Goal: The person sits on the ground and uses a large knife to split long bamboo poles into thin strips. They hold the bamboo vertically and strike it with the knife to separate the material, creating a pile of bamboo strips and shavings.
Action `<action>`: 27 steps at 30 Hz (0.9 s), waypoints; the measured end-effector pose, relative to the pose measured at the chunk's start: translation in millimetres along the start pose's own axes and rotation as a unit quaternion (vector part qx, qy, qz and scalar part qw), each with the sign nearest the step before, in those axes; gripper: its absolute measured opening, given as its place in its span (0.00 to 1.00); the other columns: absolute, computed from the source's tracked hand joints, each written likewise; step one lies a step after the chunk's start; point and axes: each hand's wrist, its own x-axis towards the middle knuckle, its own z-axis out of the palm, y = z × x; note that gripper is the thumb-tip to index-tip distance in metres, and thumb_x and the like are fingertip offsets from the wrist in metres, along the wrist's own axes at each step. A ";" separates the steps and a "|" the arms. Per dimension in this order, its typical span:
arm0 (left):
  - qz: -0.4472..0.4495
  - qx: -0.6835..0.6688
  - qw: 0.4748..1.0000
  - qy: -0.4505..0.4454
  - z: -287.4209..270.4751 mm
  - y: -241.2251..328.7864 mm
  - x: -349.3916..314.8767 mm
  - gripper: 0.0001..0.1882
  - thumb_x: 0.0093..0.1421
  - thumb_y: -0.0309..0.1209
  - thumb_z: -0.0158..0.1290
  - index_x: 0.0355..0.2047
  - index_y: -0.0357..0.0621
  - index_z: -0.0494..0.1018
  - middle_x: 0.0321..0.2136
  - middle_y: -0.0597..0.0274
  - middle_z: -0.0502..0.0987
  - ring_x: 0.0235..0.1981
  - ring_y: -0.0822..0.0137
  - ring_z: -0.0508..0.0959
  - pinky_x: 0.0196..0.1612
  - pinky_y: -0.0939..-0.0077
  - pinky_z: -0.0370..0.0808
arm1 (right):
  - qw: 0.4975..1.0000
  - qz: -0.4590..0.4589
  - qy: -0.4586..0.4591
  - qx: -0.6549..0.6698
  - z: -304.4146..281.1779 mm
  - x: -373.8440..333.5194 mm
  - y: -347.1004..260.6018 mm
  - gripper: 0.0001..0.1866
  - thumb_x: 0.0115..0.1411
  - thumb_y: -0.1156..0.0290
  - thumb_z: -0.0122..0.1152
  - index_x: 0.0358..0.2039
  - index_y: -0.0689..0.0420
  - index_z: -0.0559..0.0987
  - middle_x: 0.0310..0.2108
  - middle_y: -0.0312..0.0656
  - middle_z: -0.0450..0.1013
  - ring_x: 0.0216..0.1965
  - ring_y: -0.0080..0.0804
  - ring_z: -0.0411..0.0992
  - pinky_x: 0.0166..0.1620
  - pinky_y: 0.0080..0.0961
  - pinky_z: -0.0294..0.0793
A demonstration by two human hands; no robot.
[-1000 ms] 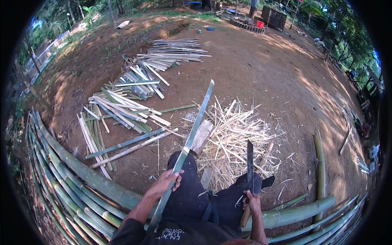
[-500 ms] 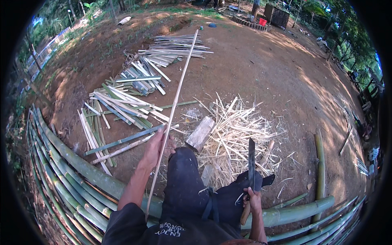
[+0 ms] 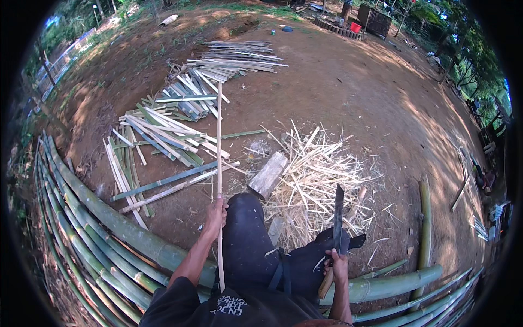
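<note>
Head view: L hand [image 3: 218, 213] has its fingers closed around a thin bamboo strip [image 3: 219, 136]; one part of it extends ahead of these fingers, the other part goes back behind them, toward the dark shirt [image 3: 239, 309]. R hand [image 3: 338, 266] is grasping a machete [image 3: 338, 215], blade ahead of the fingers, wooden handle [image 3: 326, 286] coming out behind. Wood block [image 3: 268, 175] lies b/w & ahead of both hands' fingers, w/ shavings pile [image 3: 316, 185] on its R.

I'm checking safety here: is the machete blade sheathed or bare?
Bare: the dark machete blade shows uncovered to its tip, extending beyond the right hand that holds the machete.
</note>
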 end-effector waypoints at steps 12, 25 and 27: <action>0.054 0.042 0.994 0.091 -2.5 18.2 4.3 0.23 0.68 0.50 0.41 0.29 0.42 0.69 0.16 0.71 0.64 0.14 0.78 0.62 0.17 0.81 0.62 | 1.000 -0.004 0.006 -0.018 -1.3 6.1 3.5 0.24 0.66 0.51 0.50 0.43 0.65 0.73 0.15 0.39 0.67 0.10 0.26 0.62 0.12 0.27 0.66; 0.052 -0.245 0.968 -0.019 -23.1 21.9 6.2 0.24 0.70 0.48 0.36 0.50 0.38 0.63 0.19 0.71 0.61 0.13 0.80 0.61 0.13 0.81 0.60 | 1.000 -0.003 0.006 -0.011 -3.8 8.4 3.1 0.24 0.65 0.52 0.52 0.44 0.63 0.73 0.14 0.38 0.66 0.10 0.26 0.63 0.12 0.26 0.65; 0.031 -0.451 0.881 -0.140 -35.5 21.6 11.0 0.30 0.70 0.49 0.34 0.59 0.36 0.56 0.19 0.71 0.60 0.11 0.83 0.60 0.10 0.87 0.58 | 1.000 -0.009 0.002 -0.012 -2.3 6.7 3.0 0.24 0.64 0.51 0.53 0.43 0.63 0.73 0.14 0.38 0.66 0.10 0.26 0.63 0.12 0.26 0.65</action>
